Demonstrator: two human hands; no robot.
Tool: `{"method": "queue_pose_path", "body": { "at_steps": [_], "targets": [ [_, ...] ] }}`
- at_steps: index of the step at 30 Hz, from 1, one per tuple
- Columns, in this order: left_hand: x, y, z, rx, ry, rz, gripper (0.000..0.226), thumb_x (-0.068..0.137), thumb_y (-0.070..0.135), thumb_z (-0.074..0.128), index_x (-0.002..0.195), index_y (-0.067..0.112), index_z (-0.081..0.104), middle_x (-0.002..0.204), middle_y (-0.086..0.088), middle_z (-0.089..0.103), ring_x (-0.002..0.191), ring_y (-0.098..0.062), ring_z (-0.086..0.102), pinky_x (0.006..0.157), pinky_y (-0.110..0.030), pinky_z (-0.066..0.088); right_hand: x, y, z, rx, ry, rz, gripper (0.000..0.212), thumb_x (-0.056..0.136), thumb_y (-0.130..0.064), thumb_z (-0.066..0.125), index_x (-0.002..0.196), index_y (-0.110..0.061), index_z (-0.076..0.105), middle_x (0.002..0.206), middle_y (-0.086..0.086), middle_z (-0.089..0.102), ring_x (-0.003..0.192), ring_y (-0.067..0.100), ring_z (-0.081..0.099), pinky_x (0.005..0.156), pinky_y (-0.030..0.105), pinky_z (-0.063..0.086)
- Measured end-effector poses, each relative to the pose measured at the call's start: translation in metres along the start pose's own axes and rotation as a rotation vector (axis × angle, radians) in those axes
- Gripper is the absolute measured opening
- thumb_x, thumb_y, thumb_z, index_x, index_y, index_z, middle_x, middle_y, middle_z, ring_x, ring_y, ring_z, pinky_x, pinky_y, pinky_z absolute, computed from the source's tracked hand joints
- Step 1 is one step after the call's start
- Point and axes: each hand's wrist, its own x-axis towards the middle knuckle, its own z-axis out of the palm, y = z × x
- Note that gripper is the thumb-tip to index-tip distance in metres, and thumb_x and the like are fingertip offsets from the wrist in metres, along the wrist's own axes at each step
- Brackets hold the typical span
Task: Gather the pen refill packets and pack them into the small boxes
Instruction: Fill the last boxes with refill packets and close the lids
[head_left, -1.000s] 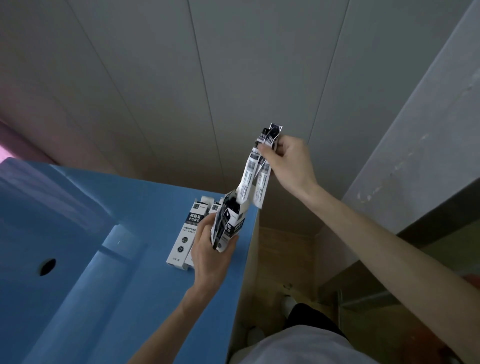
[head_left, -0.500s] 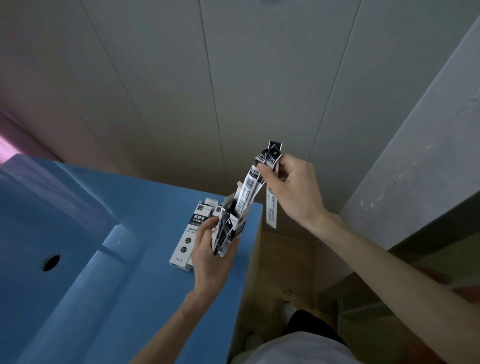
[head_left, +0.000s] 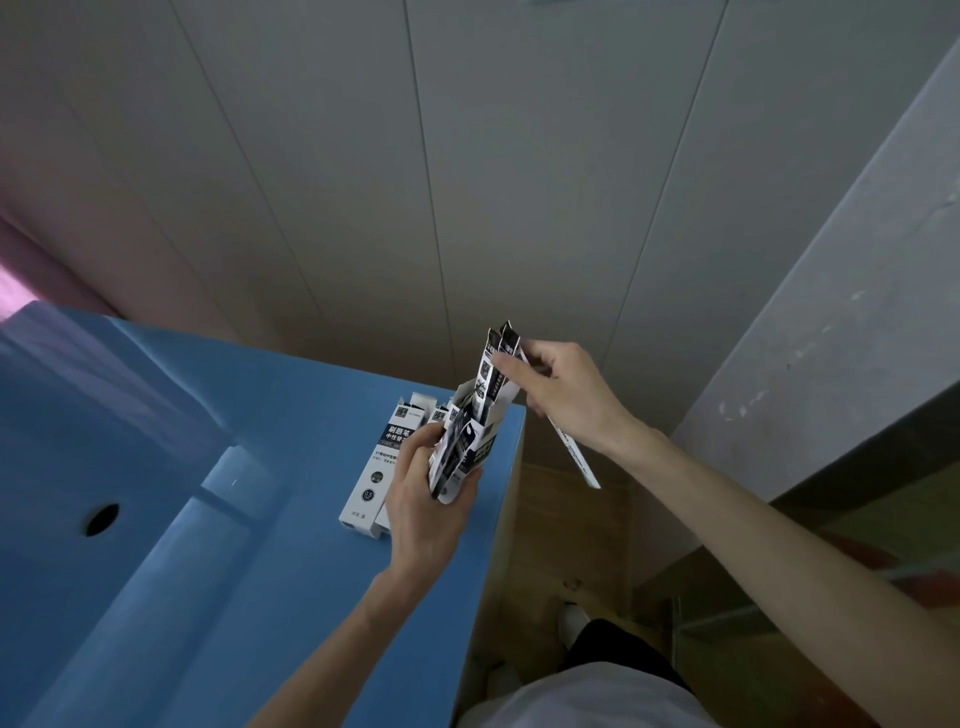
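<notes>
My left hand (head_left: 426, 499) grips an open small white and black box (head_left: 470, 452) above the blue table's right edge. My right hand (head_left: 558, 387) pinches the top ends of a bunch of black and white pen refill packets (head_left: 491, 371), whose lower ends sit inside the box's open top. One loose white packet (head_left: 574, 452) hangs in the air below my right wrist, beyond the table edge. Two more small boxes (head_left: 382, 457) lie flat on the table just left of my left hand.
The blue table (head_left: 270, 519) has a raised step and a round hole (head_left: 101, 518) on its left part. Its right edge drops to a wooden floor (head_left: 561, 530). A grey wall stands behind, and a grey slab (head_left: 831, 338) rises at the right.
My right hand has come down and pushed the packets deeper into the box. One packet has slipped out of the bunch and is falling to the right of the table edge.
</notes>
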Motion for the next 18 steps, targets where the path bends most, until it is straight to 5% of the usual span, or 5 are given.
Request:
{"method": "queue_pose_path", "body": {
  "at_steps": [3,7,11,14,18],
  "targets": [
    [0.0,0.0,0.0,-0.003,0.003,-0.004,0.052,0.077,0.013,0.089,0.123,0.012,0.065,0.129,0.019,0.052,0.113,0.026,0.044,0.089,0.002,0.036,-0.003,0.003,0.006,-0.062,-0.025,-0.002,0.033,0.102,-0.038,0.06,0.075,-0.019,0.064,0.056,-0.004,0.054,0.049,0.011,0.048,0.052,0.031,0.042],
    [-0.001,0.001,0.0,-0.001,-0.03,-0.009,0.052,0.077,0.018,0.089,0.122,0.019,0.063,0.127,0.026,0.049,0.108,0.017,0.049,0.084,-0.019,0.048,-0.006,0.011,0.012,-0.203,-0.116,-0.03,0.036,0.102,-0.038,0.06,0.072,-0.018,0.063,0.051,-0.019,0.056,0.043,0.005,0.042,0.046,0.021,0.029],
    [-0.004,-0.002,-0.003,0.005,-0.043,-0.03,0.046,0.078,0.019,0.089,0.118,0.013,0.068,0.129,0.022,0.052,0.11,0.022,0.048,0.085,-0.02,0.047,-0.003,0.006,0.002,0.016,0.004,-0.028,0.022,0.102,-0.037,0.059,0.087,-0.025,0.069,0.057,-0.012,0.06,0.046,0.009,0.045,0.046,0.021,0.036],
    [-0.005,-0.005,-0.003,0.017,-0.062,-0.04,0.043,0.078,0.022,0.089,0.115,0.013,0.069,0.129,0.019,0.055,0.108,0.013,0.052,0.084,-0.025,0.051,0.008,-0.006,-0.005,0.241,0.194,-0.055,0.023,0.105,-0.027,0.056,0.104,-0.01,0.072,0.087,0.005,0.075,0.054,0.018,0.058,0.05,0.025,0.047],
    [-0.007,-0.005,0.0,0.026,-0.095,-0.045,0.041,0.079,0.024,0.088,0.115,0.016,0.069,0.13,0.022,0.054,0.105,0.01,0.052,0.079,-0.027,0.053,0.019,-0.023,-0.006,0.405,0.388,-0.132,0.023,0.106,-0.02,0.055,0.108,-0.003,0.07,0.096,0.009,0.076,0.065,0.026,0.07,0.065,0.036,0.06]
  ]
}}
